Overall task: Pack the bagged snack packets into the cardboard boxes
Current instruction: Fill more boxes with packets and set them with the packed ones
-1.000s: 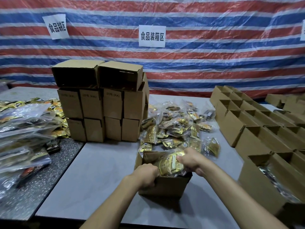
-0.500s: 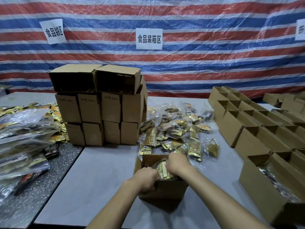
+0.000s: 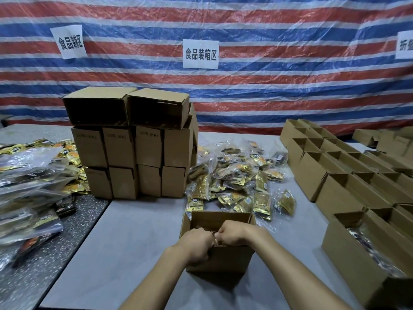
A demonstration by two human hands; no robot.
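The open cardboard box (image 3: 220, 258) stands upright on the grey table (image 3: 134, 231) right in front of you, brown, flaps raised. Your left hand (image 3: 196, 245) grips its near wall and your right hand (image 3: 232, 233) curls down inside it, so its contents are mostly hidden. Just behind it the pile of snack packets (image 3: 237, 175), gold pouches in clear bags, sprawls loose on the table. The stack of closed boxes (image 3: 134, 157) is just beside the pile on its left, rows of open boxes (image 3: 335, 175) stand to its right, and more bagged packets (image 3: 33, 175) are heaped at far left.
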